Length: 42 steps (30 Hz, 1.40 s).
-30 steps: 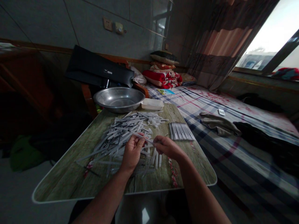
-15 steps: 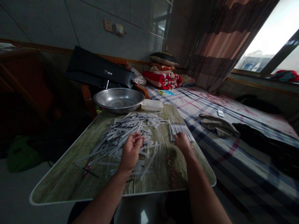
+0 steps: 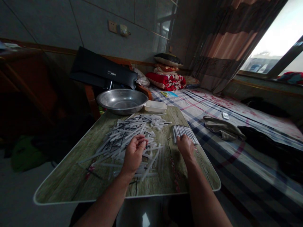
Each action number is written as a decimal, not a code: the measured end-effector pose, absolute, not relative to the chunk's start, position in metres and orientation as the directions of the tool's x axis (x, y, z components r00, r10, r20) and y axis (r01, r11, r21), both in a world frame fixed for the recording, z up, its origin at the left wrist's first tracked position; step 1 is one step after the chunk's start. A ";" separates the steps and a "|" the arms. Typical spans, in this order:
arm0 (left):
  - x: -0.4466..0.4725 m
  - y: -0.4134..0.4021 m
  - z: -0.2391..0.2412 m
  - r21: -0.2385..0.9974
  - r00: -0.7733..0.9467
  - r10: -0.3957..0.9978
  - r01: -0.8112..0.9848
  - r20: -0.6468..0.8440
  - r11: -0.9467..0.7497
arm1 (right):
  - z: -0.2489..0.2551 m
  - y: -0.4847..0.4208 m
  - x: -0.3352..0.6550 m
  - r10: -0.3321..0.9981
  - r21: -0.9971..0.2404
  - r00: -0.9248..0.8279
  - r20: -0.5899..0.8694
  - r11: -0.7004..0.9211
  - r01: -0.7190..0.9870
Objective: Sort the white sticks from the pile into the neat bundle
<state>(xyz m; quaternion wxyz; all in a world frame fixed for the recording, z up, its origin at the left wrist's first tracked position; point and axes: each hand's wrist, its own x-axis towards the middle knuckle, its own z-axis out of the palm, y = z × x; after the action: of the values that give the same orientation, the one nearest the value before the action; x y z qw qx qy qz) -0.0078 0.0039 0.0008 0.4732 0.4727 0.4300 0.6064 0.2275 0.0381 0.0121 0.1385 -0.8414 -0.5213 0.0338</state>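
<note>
In the head view, your right hand [image 3: 185, 145] touches the near end of the neat row of pens [image 3: 186, 130] on the counter's [image 3: 61, 186] right side; its fingers are bent, but you cannot tell whether they pinch one. Your left hand [image 3: 134, 154] curls loosely over the loose pile of pen tubes [image 3: 127, 134], its grip unclear. A sideways nudge could roll the slim, smooth pens out of line; a dragging wrist could scatter the translucent plastic tubes across the wood-grain top.
</note>
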 end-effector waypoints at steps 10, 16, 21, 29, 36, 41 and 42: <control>-0.007 0.004 0.000 0.971 -0.091 0.983 -0.165 0.160 -0.173 | 0.014 0.035 0.227 0.904 -0.225 0.427 0.006 -0.415 0.882; -0.008 0.005 0.002 0.969 -0.097 0.982 -0.172 0.160 -0.175 | 0.009 0.035 0.232 0.924 -0.203 0.383 -0.008 -0.376 0.904; -0.008 0.004 0.002 0.967 -0.101 0.982 -0.186 0.156 -0.173 | 0.007 0.035 0.234 0.932 -0.198 0.364 0.004 -0.356 0.913; -0.008 0.003 0.003 0.967 -0.096 0.983 -0.188 0.154 -0.169 | 0.008 0.037 0.250 0.947 -0.252 0.309 0.088 -0.279 0.927; -0.008 0.003 0.002 0.968 -0.099 0.984 -0.187 0.150 -0.167 | 0.013 0.032 0.249 0.979 -0.277 0.200 0.032 -0.183 0.943; -0.007 0.002 0.004 0.969 -0.106 0.984 -0.188 0.143 -0.161 | 0.013 0.034 0.241 0.980 -0.247 0.183 0.084 -0.158 0.956; -0.007 0.002 0.005 0.968 -0.107 0.984 -0.190 0.143 -0.161 | 0.011 0.036 0.239 0.979 -0.229 0.160 0.125 -0.129 0.965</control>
<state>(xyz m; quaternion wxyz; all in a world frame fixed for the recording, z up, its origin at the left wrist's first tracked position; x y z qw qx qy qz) -0.0074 0.0023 0.0045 0.4835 0.4610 0.4307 0.6067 0.2388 0.0357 0.0112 0.1287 -0.7508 -0.6473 0.0279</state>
